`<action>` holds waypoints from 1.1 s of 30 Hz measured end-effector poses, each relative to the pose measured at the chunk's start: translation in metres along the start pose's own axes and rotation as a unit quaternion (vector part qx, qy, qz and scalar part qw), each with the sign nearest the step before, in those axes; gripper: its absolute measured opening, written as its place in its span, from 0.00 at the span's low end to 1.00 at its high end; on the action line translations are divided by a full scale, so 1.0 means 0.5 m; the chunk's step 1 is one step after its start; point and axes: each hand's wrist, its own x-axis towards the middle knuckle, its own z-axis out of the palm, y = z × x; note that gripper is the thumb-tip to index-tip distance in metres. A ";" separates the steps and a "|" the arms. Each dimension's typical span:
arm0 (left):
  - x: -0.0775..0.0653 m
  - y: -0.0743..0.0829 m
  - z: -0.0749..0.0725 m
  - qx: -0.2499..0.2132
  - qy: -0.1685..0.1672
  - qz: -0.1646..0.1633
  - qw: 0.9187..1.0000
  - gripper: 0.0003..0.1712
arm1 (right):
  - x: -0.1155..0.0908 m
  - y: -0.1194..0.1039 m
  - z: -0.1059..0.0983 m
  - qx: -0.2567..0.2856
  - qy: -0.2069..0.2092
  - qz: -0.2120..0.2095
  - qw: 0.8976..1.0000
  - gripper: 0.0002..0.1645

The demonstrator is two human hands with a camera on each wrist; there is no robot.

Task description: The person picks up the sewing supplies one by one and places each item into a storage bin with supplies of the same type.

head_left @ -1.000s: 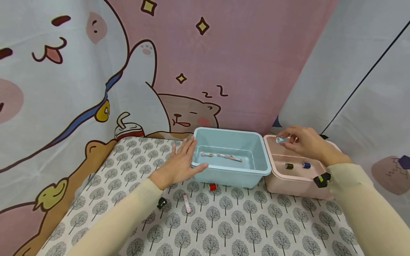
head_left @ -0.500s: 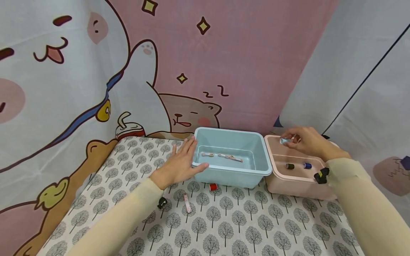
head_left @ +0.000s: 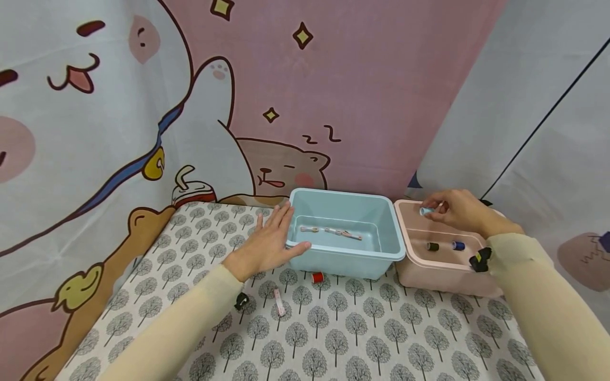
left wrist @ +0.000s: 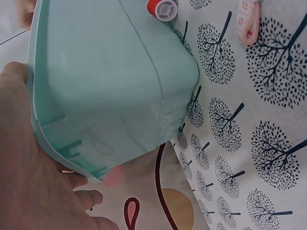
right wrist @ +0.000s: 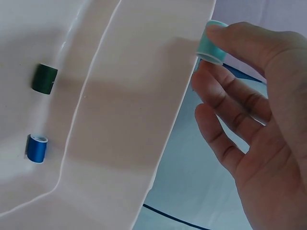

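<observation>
My right hand (head_left: 457, 211) pinches a light blue thread spool (right wrist: 212, 43) between thumb and fingertips, over the back rim of the pink bin (head_left: 416, 260). Inside that bin lie a dark green spool (right wrist: 44, 79) and a blue spool (right wrist: 37, 148), apart from each other. With fingers spread and straight, my left hand (head_left: 266, 243) rests on the left rim of the light blue bin (head_left: 343, 262). Several folded measuring tapes (head_left: 343, 233) lie on that bin's floor. On the cloth in front are a red spool (head_left: 317, 278) and a pink measuring tape (head_left: 278, 302).
The two bins stand side by side on a tree-patterned tablecloth (head_left: 355, 338). Behind them hangs a cartoon-printed curtain (head_left: 371, 95). Black straps show at both wrists.
My right hand, with the light blue spool, has shifted slightly right and down over the pink bin. The left hand stays on the light blue bin's rim.
</observation>
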 end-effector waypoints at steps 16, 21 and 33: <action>0.001 -0.002 0.003 -0.002 -0.002 -0.004 1.000 0.69 | -0.011 0.013 -0.007 -0.005 -0.042 0.034 0.999 0.23; 0.001 -0.002 0.002 -0.003 -0.001 -0.001 1.000 0.69 | -0.013 0.010 -0.003 -0.004 -0.038 0.034 0.999 0.22; 0.002 -0.002 0.004 0.003 -0.003 -0.006 1.000 0.69 | -0.009 -0.015 0.001 0.002 -0.027 0.036 0.999 0.21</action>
